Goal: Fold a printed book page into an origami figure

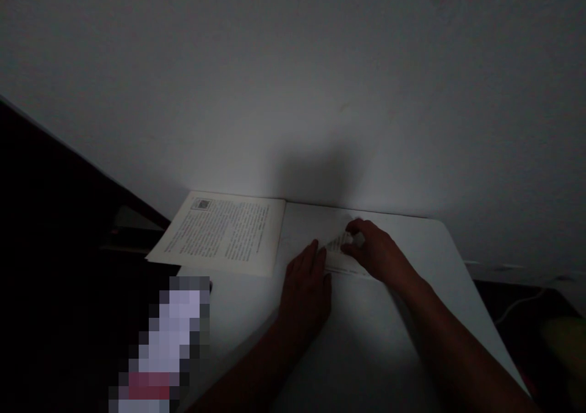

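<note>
A small piece of printed paper (337, 264), partly folded, lies on the white table. My left hand (306, 288) rests flat at its left side with the fingers stretched out, palm down. At the paper's right part, my right hand (376, 251) has its thumb and index finger curled in a pinch on a raised flap that shows lines of print. The two hands cover parts of the paper, so its full outline is hidden. To the left of my left hand lies a stack of printed sheets (224, 233) with a square code near its upper left corner.
The white table (412, 233) stands against a grey wall (229, 83). A blurred-out, bright object (169, 340) is at the table's left front edge. Off to the right runs a pale cable (517, 306). The room is dim, and the hands cast shadows on wall and table.
</note>
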`<control>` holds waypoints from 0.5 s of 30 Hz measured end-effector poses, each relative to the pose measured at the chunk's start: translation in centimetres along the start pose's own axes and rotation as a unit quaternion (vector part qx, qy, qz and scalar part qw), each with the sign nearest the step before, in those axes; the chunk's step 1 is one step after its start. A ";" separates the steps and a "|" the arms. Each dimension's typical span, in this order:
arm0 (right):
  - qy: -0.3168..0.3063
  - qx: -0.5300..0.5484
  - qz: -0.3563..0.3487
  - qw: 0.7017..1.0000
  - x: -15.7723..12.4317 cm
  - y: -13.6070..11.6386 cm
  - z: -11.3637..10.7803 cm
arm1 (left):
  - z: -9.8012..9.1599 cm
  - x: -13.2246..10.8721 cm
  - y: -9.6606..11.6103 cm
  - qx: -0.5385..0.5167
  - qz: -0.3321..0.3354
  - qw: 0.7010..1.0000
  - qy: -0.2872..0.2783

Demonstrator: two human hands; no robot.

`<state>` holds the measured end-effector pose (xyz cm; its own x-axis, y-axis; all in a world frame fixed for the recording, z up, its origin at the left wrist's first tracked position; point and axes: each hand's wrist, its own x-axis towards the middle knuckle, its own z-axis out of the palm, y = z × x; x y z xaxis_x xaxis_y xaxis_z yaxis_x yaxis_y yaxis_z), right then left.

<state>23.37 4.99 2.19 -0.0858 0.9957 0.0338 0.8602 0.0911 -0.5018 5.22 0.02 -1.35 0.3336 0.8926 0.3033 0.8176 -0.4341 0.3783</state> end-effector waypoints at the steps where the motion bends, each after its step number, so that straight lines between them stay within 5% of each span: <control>1: 0.007 0.040 0.006 0.999 0.2 0.2 0.1 | 0.1 0.0 -0.1 -0.010 -0.003 1.000 0.006; 7: -0.037 0.288 0.077 0.954 0.8 1.3 -0.2 | 0.3 0.2 -0.5 -0.099 -0.033 0.993 0.046; 15: -0.061 0.358 0.070 0.929 0.1 0.0 -3.7 | -1.3 2.3 -1.1 -0.313 -0.140 0.936 0.081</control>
<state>25.23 5.19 5.40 -0.0919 0.9840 -0.1525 0.3161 -0.1164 -0.9415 4.47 2.44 0.07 0.0305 0.9742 0.2236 0.4099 -0.2162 0.8861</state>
